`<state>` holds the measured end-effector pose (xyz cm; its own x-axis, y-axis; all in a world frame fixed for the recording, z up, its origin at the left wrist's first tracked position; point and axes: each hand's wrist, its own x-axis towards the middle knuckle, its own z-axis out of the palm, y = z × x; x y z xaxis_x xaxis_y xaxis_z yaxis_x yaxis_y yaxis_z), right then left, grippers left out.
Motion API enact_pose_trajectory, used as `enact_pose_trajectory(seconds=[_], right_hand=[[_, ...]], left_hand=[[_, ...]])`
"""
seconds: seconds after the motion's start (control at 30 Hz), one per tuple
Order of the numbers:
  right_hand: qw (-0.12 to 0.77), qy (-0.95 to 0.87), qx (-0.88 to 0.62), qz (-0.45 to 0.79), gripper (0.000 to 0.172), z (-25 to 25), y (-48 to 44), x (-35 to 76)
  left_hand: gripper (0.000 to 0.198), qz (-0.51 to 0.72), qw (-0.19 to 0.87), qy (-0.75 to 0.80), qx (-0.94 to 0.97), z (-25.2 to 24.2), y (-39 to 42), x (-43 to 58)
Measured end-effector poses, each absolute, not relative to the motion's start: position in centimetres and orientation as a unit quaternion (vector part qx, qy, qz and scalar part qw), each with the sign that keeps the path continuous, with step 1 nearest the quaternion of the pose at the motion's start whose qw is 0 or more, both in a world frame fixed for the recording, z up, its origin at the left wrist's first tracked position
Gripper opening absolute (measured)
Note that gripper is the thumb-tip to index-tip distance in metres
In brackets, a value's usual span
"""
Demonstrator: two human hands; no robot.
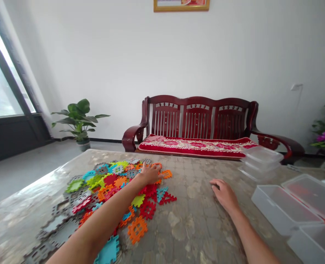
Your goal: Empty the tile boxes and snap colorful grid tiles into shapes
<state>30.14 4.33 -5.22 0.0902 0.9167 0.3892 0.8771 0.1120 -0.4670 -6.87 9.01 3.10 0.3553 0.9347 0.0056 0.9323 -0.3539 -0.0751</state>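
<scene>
My left hand [150, 173] reaches to the far right part of a heap of plastic building pieces. Its fingers are spread over orange pieces, touching or just above them; I cannot tell which. The heap holds notched-edge tiles in several colours, among them an orange window tile [137, 229], a red window tile [148, 209], a blue triangle [161, 194] and a red triangle [168, 198]. My left forearm hides part of the heap. My right hand [224, 192] lies on the table to the right, apart from the pieces, fingers loosely stretched out and nothing visible in it.
Clear plastic boxes [280, 207] stand at the right edge, with stacked clear containers [261, 161] behind them. The patterned tabletop [191, 220] lies between heap and boxes. Beyond the table are a wooden bench [197, 117] with a red cover and a potted plant [81, 119].
</scene>
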Motion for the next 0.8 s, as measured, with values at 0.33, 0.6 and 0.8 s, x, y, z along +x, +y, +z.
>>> enact_pose_trajectory(seconds=[0.33,0.6,0.8], right_hand=[[0.331,-0.678,-0.656,0.038,0.033,-5.7,4.8,30.7],[0.338,-0.679,-0.650,0.042,0.033,-5.9,5.0,30.9],[0.335,-0.688,-0.643,0.039,0.036,-6.2,5.3,31.1]], left_hand=[[0.061,-0.033,0.062,-0.667,-0.742,4.6,-0.5,-13.2],[0.066,-0.028,0.034,-0.733,-0.679,2.7,-4.9,-15.2],[0.067,-0.063,0.038,-0.712,-0.698,0.6,-4.6,-11.6]])
